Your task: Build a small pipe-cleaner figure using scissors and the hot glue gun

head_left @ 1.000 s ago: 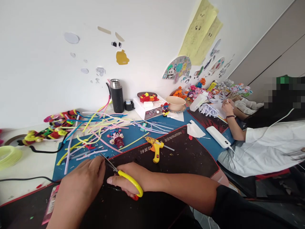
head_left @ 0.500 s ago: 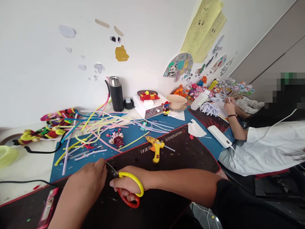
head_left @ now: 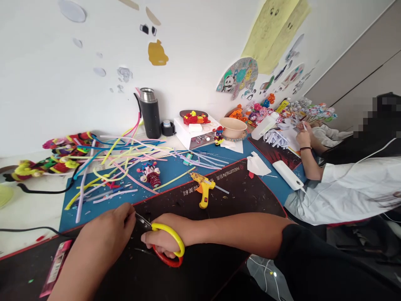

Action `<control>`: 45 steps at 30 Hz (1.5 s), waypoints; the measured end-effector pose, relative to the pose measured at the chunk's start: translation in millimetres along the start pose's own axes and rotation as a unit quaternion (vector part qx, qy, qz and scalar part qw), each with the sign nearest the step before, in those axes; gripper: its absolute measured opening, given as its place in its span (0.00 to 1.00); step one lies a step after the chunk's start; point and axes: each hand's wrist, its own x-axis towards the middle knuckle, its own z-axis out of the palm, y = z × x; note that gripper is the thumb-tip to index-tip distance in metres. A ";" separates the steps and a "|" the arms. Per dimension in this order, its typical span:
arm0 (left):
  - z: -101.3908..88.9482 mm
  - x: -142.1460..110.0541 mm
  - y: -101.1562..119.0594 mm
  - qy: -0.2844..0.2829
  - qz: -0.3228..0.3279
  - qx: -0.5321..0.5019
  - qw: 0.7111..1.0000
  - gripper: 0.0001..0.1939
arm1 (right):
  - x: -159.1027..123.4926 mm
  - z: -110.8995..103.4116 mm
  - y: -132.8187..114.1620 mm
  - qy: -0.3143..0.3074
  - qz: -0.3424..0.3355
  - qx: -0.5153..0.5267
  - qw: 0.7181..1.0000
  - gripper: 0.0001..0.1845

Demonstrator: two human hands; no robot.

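Observation:
My right hand (head_left: 164,234) grips a pair of scissors (head_left: 179,242) by its yellow and red handle loops, with the blades pointing left. The blade tips reach the fingers of my left hand (head_left: 117,228), which are pinched together; whatever they hold is hidden behind the fingers. Both hands hover over a dark mat (head_left: 200,246) with a red edge. Beyond them a yellow glue gun (head_left: 204,190) lies on the mat with a clear glue stick out of its back. A small figure with a dark red body (head_left: 153,177) lies on the blue mat (head_left: 175,177).
Loose pipe cleaners (head_left: 125,161) spread over the back left, near finished figures (head_left: 59,161). A black flask (head_left: 149,113), a white box (head_left: 188,136) and a beige bowl (head_left: 233,125) stand along the wall. At the right sits a co-worker (head_left: 351,188), beside a white device (head_left: 287,175).
The view has shifted slightly, moving the hands a little left in the picture. Scissors and pinched left fingers stay close together. A thin pale strip now shows on the mat below the blades.

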 end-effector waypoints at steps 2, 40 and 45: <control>-8.0 -0.2 -7.0 -0.029 -0.034 -0.010 0.999 0.15 | -2.8 0.1 -1.5 -0.005 -0.020 0.002 1.000 0.18; 6.8 12.6 -12.2 0.020 0.091 -0.091 0.992 0.15 | -68.8 -89.1 18.6 0.220 -0.153 0.027 0.963 0.24; 14.0 14.9 -16.2 -0.002 0.080 -0.097 0.992 0.15 | -92.6 -96.9 18.4 0.255 -0.138 0.011 0.957 0.25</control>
